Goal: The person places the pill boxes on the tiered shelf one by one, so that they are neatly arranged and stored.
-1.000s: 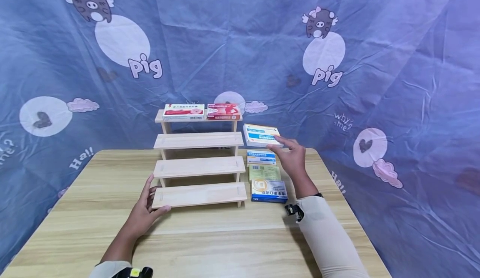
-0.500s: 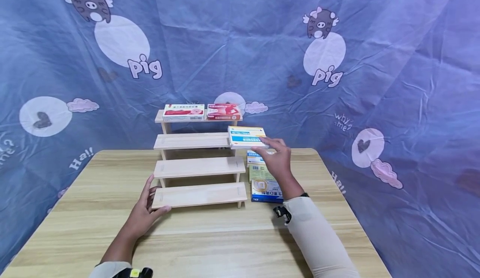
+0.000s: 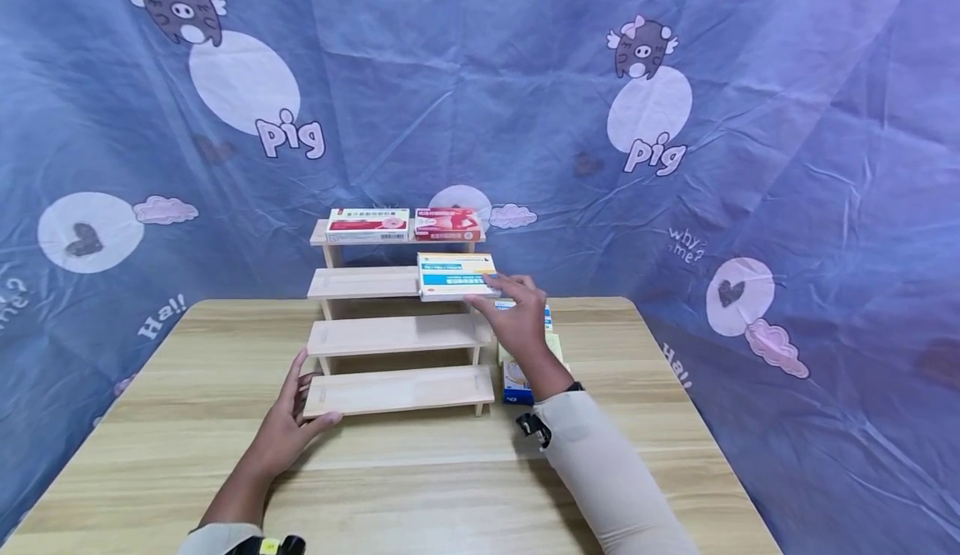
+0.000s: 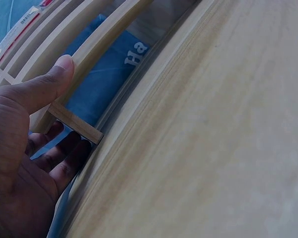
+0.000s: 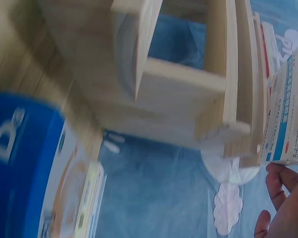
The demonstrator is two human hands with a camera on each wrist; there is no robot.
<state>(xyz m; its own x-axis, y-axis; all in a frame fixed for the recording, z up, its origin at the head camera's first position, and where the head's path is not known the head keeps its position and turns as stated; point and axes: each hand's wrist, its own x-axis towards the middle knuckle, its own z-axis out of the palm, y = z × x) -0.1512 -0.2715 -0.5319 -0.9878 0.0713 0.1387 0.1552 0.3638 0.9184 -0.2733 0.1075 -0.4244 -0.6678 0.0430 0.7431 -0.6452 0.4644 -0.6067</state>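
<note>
My right hand (image 3: 521, 317) pinches a white, blue and yellow medicine box (image 3: 453, 276) by its right end. In the head view the box overlaps the right half of the rack's second-highest step; whether it touches the wood I cannot tell. The right wrist view shows the box (image 5: 280, 119) at the right edge, fingertips (image 5: 283, 176) beneath it. With the thumb on top and other fingers below, my left hand (image 3: 288, 426) grips the left end of the lowest step of a stepped wooden display rack (image 3: 397, 334).
On the rack's top step lie a white-and-red medicine box (image 3: 367, 224) and a red one (image 3: 448, 223). Right of the rack, partly behind my right arm, are a blue vitamin D box (image 3: 516, 384) and others. A blue curtain (image 3: 480, 80) hangs behind the wooden table (image 3: 390, 488).
My right hand has carried the medicine box leftward, from beside the rack to the second-highest step's right half. My left hand has stayed on the lowest step.
</note>
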